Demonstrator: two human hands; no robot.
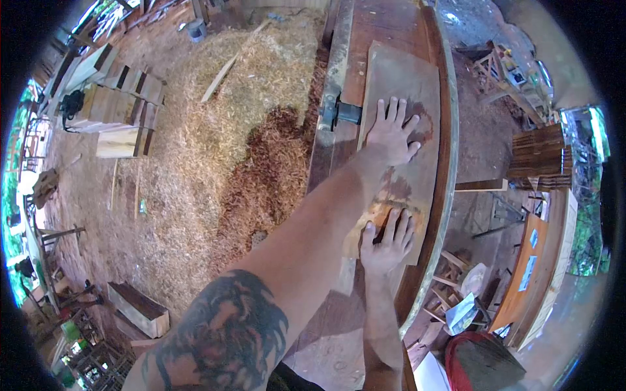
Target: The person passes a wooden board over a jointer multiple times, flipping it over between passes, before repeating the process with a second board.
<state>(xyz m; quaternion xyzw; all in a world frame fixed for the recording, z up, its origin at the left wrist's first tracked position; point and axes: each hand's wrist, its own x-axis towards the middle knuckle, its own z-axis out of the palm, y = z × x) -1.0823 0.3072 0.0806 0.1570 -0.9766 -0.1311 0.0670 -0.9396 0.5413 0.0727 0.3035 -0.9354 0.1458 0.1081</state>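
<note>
A wide, flat wooden board (407,75) lies lengthwise on a long machine bed (381,29) with a raised edge on its right. My left hand (391,133) rests palm down on the middle of the board, its fingers spread and its thumb pointing right. Nearer to me, my right hand (388,246) lies on the board's close end, fingers stretched forward and slightly apart. Dark, reddish patches mark the wood between and beside the hands. Neither hand grips anything. My tattooed left arm hides part of the bed's near left side.
Left of the bed, wood shavings (261,85) cover the ground, with a loose strip (231,62) on them. Stacked timber blocks (124,107) stand farther left. A dark metal fitting (339,113) sits at the bed's left edge. To the right are wooden boards (538,156) and a red-rimmed object (456,362).
</note>
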